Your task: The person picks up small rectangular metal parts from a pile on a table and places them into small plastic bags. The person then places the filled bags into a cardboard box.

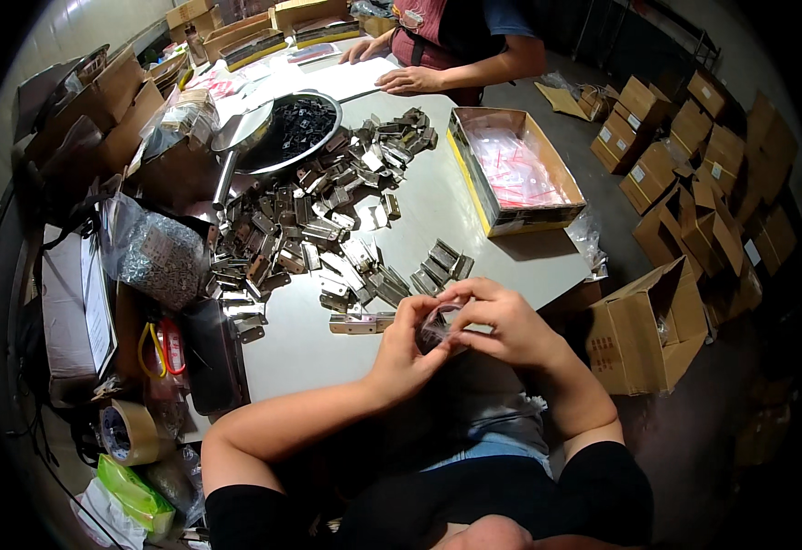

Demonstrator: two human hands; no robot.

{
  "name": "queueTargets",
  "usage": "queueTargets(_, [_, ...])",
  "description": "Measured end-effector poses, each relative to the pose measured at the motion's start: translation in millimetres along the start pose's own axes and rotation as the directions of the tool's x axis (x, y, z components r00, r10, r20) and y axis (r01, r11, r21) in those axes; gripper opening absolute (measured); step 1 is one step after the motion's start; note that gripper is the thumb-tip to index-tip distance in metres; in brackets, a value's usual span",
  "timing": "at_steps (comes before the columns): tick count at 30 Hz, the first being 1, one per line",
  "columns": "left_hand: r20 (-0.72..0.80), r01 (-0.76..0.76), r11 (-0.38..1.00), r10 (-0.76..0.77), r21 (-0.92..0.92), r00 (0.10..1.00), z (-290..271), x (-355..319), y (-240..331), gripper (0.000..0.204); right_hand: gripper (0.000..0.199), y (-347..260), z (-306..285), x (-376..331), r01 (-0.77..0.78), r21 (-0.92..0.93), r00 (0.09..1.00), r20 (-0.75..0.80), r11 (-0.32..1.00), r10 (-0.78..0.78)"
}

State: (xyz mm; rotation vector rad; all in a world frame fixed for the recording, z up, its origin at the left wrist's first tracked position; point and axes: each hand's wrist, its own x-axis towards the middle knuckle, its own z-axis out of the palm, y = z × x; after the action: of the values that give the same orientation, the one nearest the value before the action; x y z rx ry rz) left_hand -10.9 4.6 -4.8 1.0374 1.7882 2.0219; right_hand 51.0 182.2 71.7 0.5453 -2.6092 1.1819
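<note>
Close above the table's near edge, a small clear plastic bag (436, 326) with a reddish edge is pinched between both hands. My left hand (404, 350) grips its left side, with something dark inside or behind the plastic that I cannot make out. The fingers of my right hand (508, 327) are closed on its upper and right edge. Just beyond my hands lies a short row of metal brackets (441, 266). A large loose heap of similar brackets (314, 215) spreads to the left and away. Some flat pieces (355, 323) lie beside my left hand.
A round metal bowl of black parts (296, 133) holds a scoop (245, 128). An open carton of red-edged bags (520, 174) stands right. At left are a bag of small metal parts (158, 255), scissors (153, 353) and tape (131, 433). Across stands a person (447, 55); cartons (648, 325) sit right.
</note>
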Motion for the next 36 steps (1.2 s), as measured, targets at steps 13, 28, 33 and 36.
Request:
queueTargets(13, [-0.148,-0.113,0.993,0.109,-0.02,0.983,-2,-2,10,0.011,0.017,4,11,15,-0.13,0.186,0.991,0.01,0.974,0.13])
queueTargets(28, [-0.075,-0.148,0.988,0.151,0.044,0.986,-2,-5,7,0.009,0.017,13,17,5,-0.071,0.294,0.997,0.052,0.953,0.058])
queueTargets(33, [-0.09,-0.047,0.996,0.04,-0.082,0.995,-5,-4,10,0.007,0.017,16,4,-14,-0.119,0.279,0.993,0.023,0.953,0.117])
queueTargets(36, [-0.025,-0.077,0.995,0.076,-0.063,0.997,-2,-5,10,0.006,0.018,12,-7,-32,-0.162,0.275,0.984,-0.029,0.948,0.177])
